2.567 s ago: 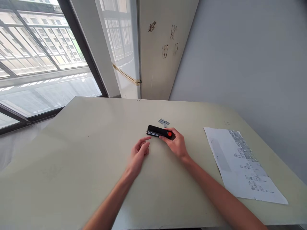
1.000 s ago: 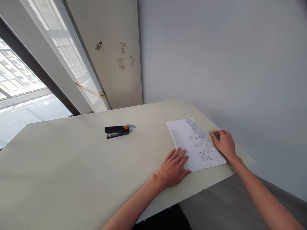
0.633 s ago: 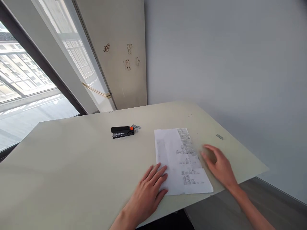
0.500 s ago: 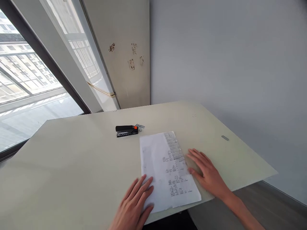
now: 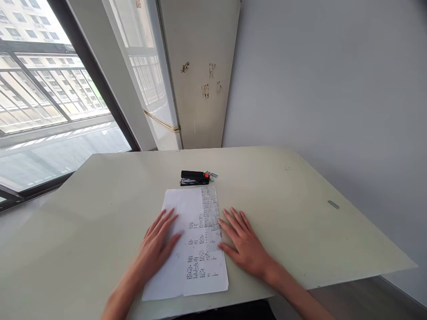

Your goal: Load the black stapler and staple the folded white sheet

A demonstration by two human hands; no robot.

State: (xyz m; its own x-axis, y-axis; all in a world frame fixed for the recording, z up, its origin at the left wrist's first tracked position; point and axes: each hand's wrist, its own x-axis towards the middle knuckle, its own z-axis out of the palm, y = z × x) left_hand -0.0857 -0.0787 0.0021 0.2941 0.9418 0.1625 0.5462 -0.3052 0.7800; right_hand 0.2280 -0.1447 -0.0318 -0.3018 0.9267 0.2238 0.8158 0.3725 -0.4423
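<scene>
White printed paper sheets lie flat near the table's front edge, with dark text and a column of grey strips along the upper right side. My left hand rests on the left part of the paper, its fingers spread. At the paper's right edge, my right hand lies with fingers apart, the tips touching the edge. Just beyond the paper's top sits a black stapler with an orange-red button. Several loose staple strips lie beside the stapler's right end.
A single staple strip lies by itself at the right of the pale table. Behind the table stand a white fridge with brown marks and a grey wall. A window is at the left.
The view has shifted, and the paper has moved left and turned straighter on the table. My left hand has slid up the paper's left side; my right hand has come to its right edge.
</scene>
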